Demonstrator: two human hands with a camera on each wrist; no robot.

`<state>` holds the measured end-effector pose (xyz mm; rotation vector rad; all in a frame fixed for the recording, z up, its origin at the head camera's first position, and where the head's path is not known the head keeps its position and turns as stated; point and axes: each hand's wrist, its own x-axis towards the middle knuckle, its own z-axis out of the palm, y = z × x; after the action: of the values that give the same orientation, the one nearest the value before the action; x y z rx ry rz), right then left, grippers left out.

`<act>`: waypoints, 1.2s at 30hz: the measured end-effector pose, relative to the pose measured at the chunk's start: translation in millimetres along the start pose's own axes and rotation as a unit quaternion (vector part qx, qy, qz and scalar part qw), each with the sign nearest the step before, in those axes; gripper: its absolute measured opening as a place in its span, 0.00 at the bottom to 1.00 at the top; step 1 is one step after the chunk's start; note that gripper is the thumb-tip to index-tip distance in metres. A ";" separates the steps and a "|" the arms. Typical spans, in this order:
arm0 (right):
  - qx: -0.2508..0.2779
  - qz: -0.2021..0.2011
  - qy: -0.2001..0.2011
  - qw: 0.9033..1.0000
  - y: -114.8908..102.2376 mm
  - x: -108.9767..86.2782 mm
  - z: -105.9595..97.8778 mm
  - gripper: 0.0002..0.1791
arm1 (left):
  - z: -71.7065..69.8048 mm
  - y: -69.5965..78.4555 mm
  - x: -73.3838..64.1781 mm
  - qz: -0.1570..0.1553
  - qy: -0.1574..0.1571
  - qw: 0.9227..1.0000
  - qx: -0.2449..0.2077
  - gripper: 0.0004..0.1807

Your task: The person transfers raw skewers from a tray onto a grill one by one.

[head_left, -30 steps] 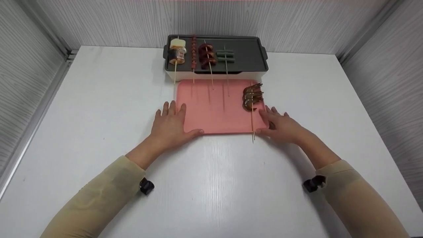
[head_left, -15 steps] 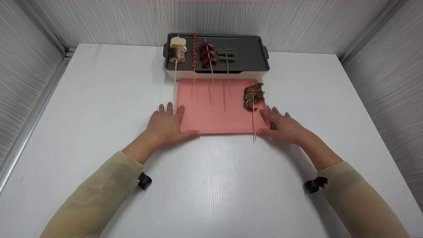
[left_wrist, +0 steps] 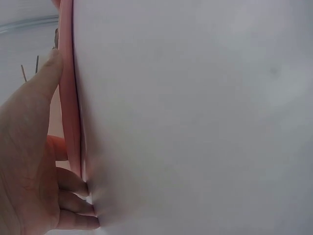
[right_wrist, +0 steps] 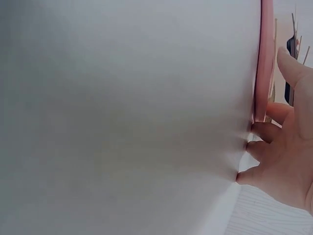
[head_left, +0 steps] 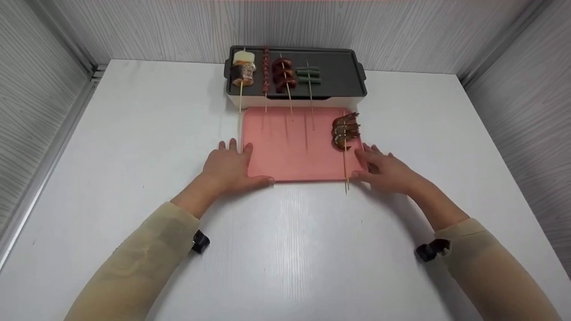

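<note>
In the head view, a pink tray [head_left: 285, 158] lies flat on the white table. My left hand [head_left: 225, 171] rests at its near left corner, thumb along the front edge and fingers spread by the left side. At the near right corner my right hand [head_left: 388, 171] touches the tray the same way. Both wrist views show fingertips down on the tabletop beside the tray's wall. A shrimp skewer [head_left: 344, 133] lies on the tray's right side, its stick jutting past the front edge close to my right thumb.
Behind the tray stands a dark grill plate [head_left: 341, 71] on a white base. It carries a skewer of thick chunks [head_left: 243, 71], a thin red skewer [head_left: 266, 71], a reddish-brown skewer [head_left: 283, 73] and a green skewer [head_left: 308, 76]. Their sticks overhang the tray. Panels [head_left: 285, 26] enclose the table.
My left hand has shifted slightly outward along the tray's corner. The right hand keeps its place, and the tray and skewers stay put; the whole view drifts a little.
</note>
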<state>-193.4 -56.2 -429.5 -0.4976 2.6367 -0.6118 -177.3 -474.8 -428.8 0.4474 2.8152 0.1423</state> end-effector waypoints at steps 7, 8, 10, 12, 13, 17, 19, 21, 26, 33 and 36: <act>0.072 0.006 0.117 0.990 -15.5 -18.3 -7.5 0.39 | -0.2 0.1 0.7 0.007 0.010 1.000 0.011 0.70; 0.085 0.014 0.132 0.987 -18.5 -20.8 -8.3 0.38 | 0.1 -0.3 0.3 0.009 0.014 1.000 0.013 0.70; 0.114 0.032 0.153 0.981 -24.3 -25.1 -10.0 0.37 | 0.7 -0.7 0.5 0.011 0.019 1.000 0.014 0.70; 0.152 0.049 0.152 0.975 -28.8 -28.6 -10.9 0.37 | 0.8 -1.1 1.0 0.013 0.020 1.000 0.015 0.70; 0.172 0.057 0.145 0.973 -30.3 -30.0 -10.8 0.36 | 0.6 -1.1 1.1 0.012 0.018 1.000 0.013 0.70; 0.253 0.083 0.086 0.960 -34.8 -33.8 -7.4 0.35 | 0.2 -0.7 2.2 0.009 0.010 1.000 0.009 0.70; 0.287 0.095 0.058 0.952 -36.3 -34.8 -3.6 0.35 | 0.1 -0.3 2.0 0.008 0.009 1.000 0.009 0.70; 0.309 0.104 0.035 0.945 -38.3 -35.1 0.9 0.36 | 0.3 -0.2 1.4 0.007 0.007 1.000 0.009 0.70; 0.361 0.122 -0.002 0.925 -40.5 -29.2 7.9 0.36 | -2.7 -0.4 1.4 0.005 0.005 1.000 0.010 0.69; 0.435 0.127 -0.041 0.890 -37.8 -20.0 17.2 0.32 | -2.9 1.0 0.6 0.002 -0.002 1.000 0.009 0.69; 0.460 0.123 -0.052 0.878 -37.8 -17.8 18.9 0.31 | -3.7 1.9 1.8 0.001 -0.004 1.000 0.015 0.69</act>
<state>-160.3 -87.0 -422.0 0.0990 1.9301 -1.5467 -179.5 -472.6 -425.5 0.4559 2.8128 0.0983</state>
